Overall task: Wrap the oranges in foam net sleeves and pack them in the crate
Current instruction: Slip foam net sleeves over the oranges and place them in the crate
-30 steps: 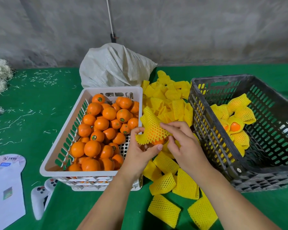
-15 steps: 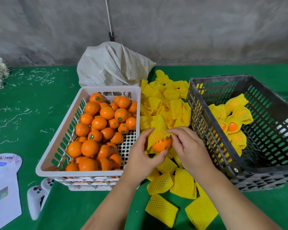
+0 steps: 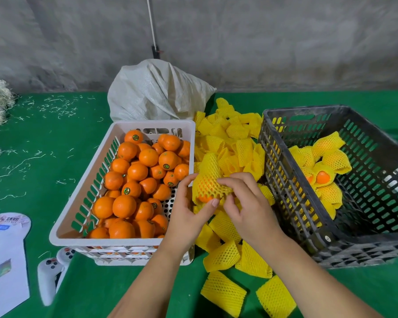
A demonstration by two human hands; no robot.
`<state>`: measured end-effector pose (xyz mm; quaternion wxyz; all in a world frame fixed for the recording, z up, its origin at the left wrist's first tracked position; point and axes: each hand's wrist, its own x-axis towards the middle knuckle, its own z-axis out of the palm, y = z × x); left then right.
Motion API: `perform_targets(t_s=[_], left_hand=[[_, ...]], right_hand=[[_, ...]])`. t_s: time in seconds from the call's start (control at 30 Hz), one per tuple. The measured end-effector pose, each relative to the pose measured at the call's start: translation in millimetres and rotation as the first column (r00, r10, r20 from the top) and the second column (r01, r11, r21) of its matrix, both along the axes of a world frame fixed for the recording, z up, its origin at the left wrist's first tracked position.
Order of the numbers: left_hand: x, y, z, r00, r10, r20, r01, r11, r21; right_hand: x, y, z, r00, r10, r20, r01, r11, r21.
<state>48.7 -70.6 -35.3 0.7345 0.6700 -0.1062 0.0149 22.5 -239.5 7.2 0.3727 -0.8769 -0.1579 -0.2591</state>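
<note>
Orange point(image 3: 205, 198) sits mid-frame, held over the sleeve pile point(image 3: 230, 143) between basket and crate, most of it inside a yellow foam sleeve point(image 3: 209, 177); only its lower part shows bare. Left hand point(image 3: 189, 212) cups it from the left, thumb against the bare fruit below, fingers curled on the netting: grip clenched on orange and sleeve. Right hand point(image 3: 246, 203) grasps the sleeve from the right, fingers bent over the net's lower edge. Sleeve's open end stands up above the fruit.

White basket point(image 3: 83, 196) on the left, heaped with bare oranges point(image 3: 136, 180), several stickered. Black crate point(image 3: 292, 216) on the right holds a few wrapped oranges point(image 3: 324, 164) toward its left wall. Loose sleeves run from the far bench to the near edge.

Green bench point(image 3: 55, 138) carries a white sack point(image 3: 156, 92) behind the basket, pale shavings at far left, a white controller point(image 3: 48, 278) and white paper point(image 3: 5, 271) near left.
</note>
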Motion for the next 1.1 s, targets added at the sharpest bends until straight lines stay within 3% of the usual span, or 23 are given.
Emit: perform_targets(t_s=[0.13, 0.23, 0.33, 0.43, 0.6, 0.83, 0.93, 1.03, 1.1], left_hand=[[-1.0, -4.5, -0.7, 0.998, 0.045, 0.047, -0.045, 0.999, 0.008], [0.6, -7.5, -2.2, 0.995, 0.099, 0.017, -0.099, 0.995, -0.018], [2.6, -7.5, -3.0, 0.992, 0.123, -0.010, -0.123, 0.992, -0.038], [2.5, -3.2, -1.3, 0.997, 0.057, -0.058, -0.064, 0.991, -0.117], [2.0, 1.9, -2.9, 0.997, -0.068, -0.029, 0.063, 0.989, -0.135], [7.6, -1.1, -11.7, 0.990, 0.129, -0.060, -0.136, 0.981, -0.137], [10.0, 0.5, -13.6, 0.990, 0.129, -0.060, -0.135, 0.985, -0.109], [9.8, 4.7, -13.8, 0.999, 0.037, -0.038, -0.039, 0.998, -0.057], [8.7, 7.3, -12.2, 0.998, -0.037, -0.041, 0.035, 0.998, -0.054]], right_hand=[[2.1, -0.4, 0.2, 0.986, -0.065, 0.154, 0.075, 0.995, -0.061], [-2.7, 6.9, -7.1, 0.974, -0.004, 0.225, 0.037, 0.989, -0.143], [-3.9, 11.1, -11.8, 0.984, 0.009, 0.176, 0.024, 0.983, -0.180], [-1.0, 7.9, -8.8, 0.999, -0.032, 0.023, 0.034, 0.995, -0.096], [-1.5, 3.1, -3.1, 0.989, 0.064, 0.136, -0.056, 0.996, -0.067], [-5.3, 12.7, -13.5, 0.959, 0.086, 0.269, -0.023, 0.973, -0.230], [-4.1, 18.4, -18.7, 0.982, 0.036, 0.187, -0.006, 0.987, -0.159], [-3.4, 23.7, -19.7, 0.999, 0.006, -0.043, -0.004, 0.999, 0.042], [-0.8, 21.5, -20.5, 0.995, -0.001, -0.095, 0.009, 0.996, 0.092]])
